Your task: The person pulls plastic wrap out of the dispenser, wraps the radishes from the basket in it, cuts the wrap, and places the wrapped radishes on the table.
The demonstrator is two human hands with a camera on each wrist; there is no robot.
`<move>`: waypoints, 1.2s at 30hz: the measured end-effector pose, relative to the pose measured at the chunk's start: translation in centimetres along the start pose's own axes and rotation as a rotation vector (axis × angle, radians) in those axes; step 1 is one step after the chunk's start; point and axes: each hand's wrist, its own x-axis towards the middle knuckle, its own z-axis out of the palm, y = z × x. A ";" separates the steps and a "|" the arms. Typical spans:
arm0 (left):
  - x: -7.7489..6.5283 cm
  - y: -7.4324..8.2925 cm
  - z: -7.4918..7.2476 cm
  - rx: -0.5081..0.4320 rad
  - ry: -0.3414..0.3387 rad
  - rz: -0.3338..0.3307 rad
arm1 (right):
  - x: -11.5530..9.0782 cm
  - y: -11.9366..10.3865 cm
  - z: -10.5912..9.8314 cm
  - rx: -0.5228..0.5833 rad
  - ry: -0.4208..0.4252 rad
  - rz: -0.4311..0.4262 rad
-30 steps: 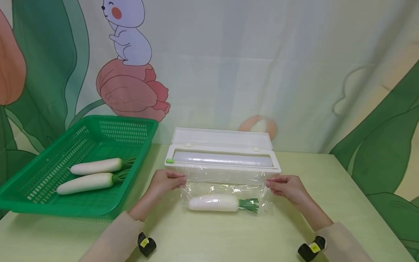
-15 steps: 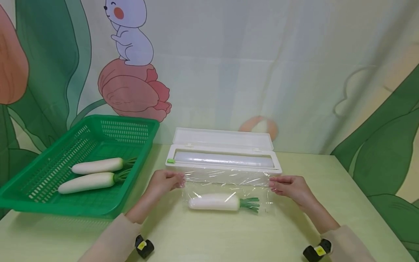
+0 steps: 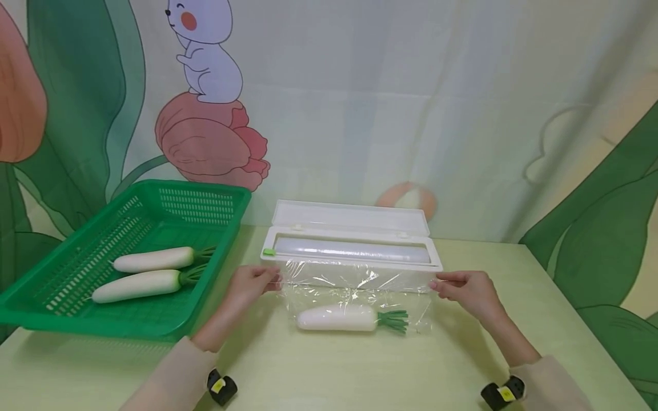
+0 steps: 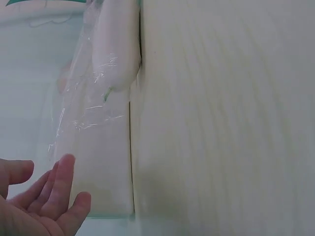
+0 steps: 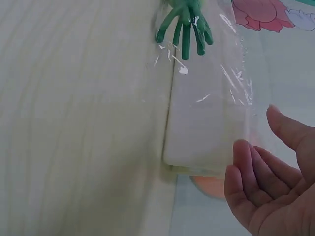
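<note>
A white radish point(image 3: 336, 317) with green stems lies on the table under clear cling film point(image 3: 367, 279). The film reaches up toward the front of a white cling film dispenser point(image 3: 354, 277). At the film's left edge is my left hand point(image 3: 252, 284); in the left wrist view its thumb stands apart from the fingers point(image 4: 61, 182), with nothing pinched between. My right hand point(image 3: 473, 292) is by the film's right edge, near the dispenser's corner. The right wrist view shows its thumb raised away from loosely bent fingers point(image 5: 243, 162), a gap between them.
A green basket point(image 3: 169, 328) at the left holds two more radishes point(image 3: 139, 287). The dispenser's lid point(image 3: 349, 218) is raised, showing the film roll point(image 3: 354, 249) and a green slider point(image 3: 269, 252). A printed curtain point(image 3: 329, 114) hangs behind the table.
Both hands have let go of the film's corners and moved outward, left hand to the left, right hand to the right. The radish stays in place under the film.
</note>
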 end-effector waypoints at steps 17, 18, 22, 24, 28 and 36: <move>1.0 0.6 -1.1 0.122 0.239 0.124 | 1.0 -11.6 5.8 0.034 -0.068 -0.471; 1.2 0.6 -1.1 0.120 0.232 0.117 | 1.3 -12.3 6.5 0.042 -0.087 -0.479; 1.9 0.3 -1.2 0.120 0.193 0.104 | 2.2 -15.5 9.5 0.043 -0.150 -0.492; 2.2 0.1 -1.2 0.097 0.167 0.104 | 2.6 -16.8 11.0 0.028 -0.175 -0.511; 2.6 -0.3 -1.1 0.013 0.122 0.103 | 3.2 -18.7 13.8 -0.051 -0.222 -0.560; 2.9 -0.7 -0.7 -0.030 0.078 0.107 | 4.0 -20.4 18.1 -0.202 -0.230 -0.616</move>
